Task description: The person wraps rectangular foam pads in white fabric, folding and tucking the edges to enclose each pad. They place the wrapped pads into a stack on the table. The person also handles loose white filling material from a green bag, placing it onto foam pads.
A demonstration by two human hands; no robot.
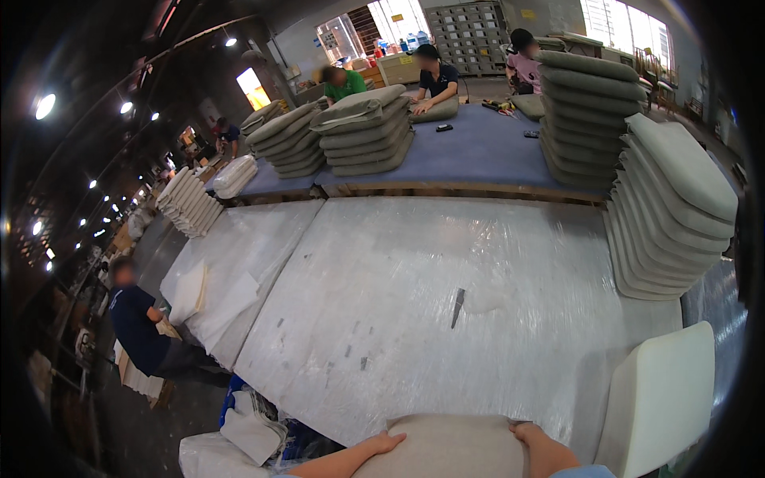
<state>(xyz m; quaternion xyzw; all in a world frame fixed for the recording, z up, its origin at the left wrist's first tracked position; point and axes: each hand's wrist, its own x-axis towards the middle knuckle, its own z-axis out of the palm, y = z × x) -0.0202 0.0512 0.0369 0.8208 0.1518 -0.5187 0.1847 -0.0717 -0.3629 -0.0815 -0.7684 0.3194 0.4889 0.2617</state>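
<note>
A greyish-beige fabric seat cushion [450,450] is at the near edge of the plastic-covered table [382,319], its lower part cut off by the picture's rim. My left hand [388,441] holds its left side near the far corner, thumb on top and the other fingers hidden. At the far right corner, my right hand [527,434] grips the fabric edge, fingers curled around it. To the right of my right hand, a white foam pad [665,398] stands tilted on the table.
Tall stacks of grey cushions stand at the right [677,191] and on the blue table [478,159] behind. A dark narrow strip [458,308] lies mid-table. Pale sheets [231,307] lie at left, near a person in dark clothes [139,323]. Other people work across the blue table.
</note>
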